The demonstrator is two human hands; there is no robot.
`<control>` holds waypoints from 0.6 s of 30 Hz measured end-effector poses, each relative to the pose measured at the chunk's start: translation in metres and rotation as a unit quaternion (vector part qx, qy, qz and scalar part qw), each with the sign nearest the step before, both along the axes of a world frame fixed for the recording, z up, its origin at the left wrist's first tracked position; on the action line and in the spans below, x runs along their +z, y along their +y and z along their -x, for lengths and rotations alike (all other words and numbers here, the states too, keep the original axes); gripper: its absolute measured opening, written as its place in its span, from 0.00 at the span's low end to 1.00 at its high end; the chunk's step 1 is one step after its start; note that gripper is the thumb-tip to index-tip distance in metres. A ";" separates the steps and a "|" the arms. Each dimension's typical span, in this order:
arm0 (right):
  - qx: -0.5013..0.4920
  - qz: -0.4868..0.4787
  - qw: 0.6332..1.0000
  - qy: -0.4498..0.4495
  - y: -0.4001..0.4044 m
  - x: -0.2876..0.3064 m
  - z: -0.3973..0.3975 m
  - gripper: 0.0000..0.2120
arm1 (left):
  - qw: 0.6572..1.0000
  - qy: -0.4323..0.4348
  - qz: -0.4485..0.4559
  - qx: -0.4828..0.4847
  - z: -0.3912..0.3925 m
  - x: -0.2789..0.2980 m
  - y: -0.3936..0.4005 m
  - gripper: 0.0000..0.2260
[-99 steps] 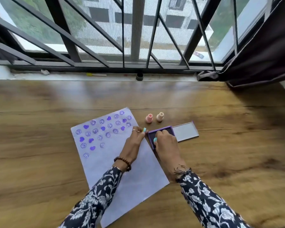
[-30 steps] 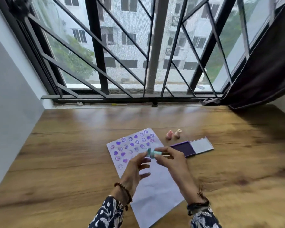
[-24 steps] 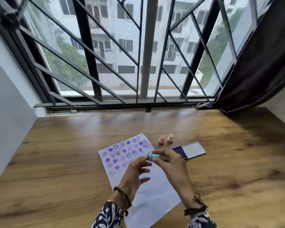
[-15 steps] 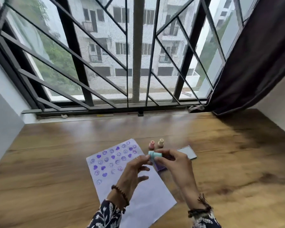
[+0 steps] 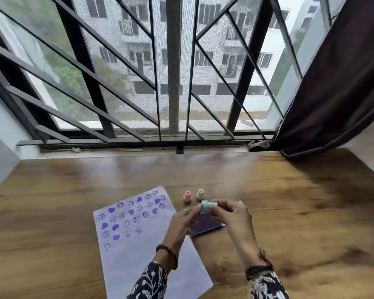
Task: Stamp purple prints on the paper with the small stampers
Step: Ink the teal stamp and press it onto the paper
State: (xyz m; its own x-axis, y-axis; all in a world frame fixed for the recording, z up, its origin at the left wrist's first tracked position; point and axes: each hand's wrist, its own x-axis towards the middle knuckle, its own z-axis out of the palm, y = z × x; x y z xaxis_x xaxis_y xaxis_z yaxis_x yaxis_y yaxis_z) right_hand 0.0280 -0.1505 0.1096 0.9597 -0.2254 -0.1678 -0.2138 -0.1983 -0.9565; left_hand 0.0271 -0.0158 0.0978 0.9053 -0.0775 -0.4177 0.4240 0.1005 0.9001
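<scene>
progress: far half of my paper [image 5: 138,251] carries purple prints, near half bare | right hand [image 5: 231,214] pinches teal stamper [image 5: 206,205] raised above ink pad [image 5: 204,225]; left hand [image 5: 181,223] fingertips on its head | pink stamper [image 5: 187,196], cream stamper [image 5: 200,194] idle on surface beyond pad

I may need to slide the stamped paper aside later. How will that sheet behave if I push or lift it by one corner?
The paper looks like one thin sheet lying flat on the wooden table, so it would probably slide easily. Lifted by a corner, it would likely droop. Nothing rests on it, so it may shift under a stamp.
</scene>
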 end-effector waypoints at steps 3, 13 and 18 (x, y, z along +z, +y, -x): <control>-0.009 0.123 0.992 0.002 -0.014 -0.016 -0.028 0.04 | 0.970 -0.096 -0.220 -0.043 -0.008 -0.021 0.005 0.18; 0.096 0.345 0.933 -0.034 -0.013 -0.042 -0.087 0.13 | 0.860 -0.163 -0.462 -0.142 -0.002 -0.073 0.033 0.47; 0.087 0.332 0.939 -0.029 -0.012 -0.045 -0.086 0.14 | 0.832 -0.165 -0.505 -0.158 -0.008 -0.078 0.032 0.40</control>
State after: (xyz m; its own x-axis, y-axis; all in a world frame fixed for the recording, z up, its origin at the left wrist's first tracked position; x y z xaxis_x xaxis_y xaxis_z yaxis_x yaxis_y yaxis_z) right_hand 0.1140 -0.1628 0.0643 0.9948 -0.1013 0.0073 -0.0751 -0.7818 -0.6190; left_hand 0.0349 0.0159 0.0194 0.9845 -0.0944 -0.1477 -0.0017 -0.8477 0.5305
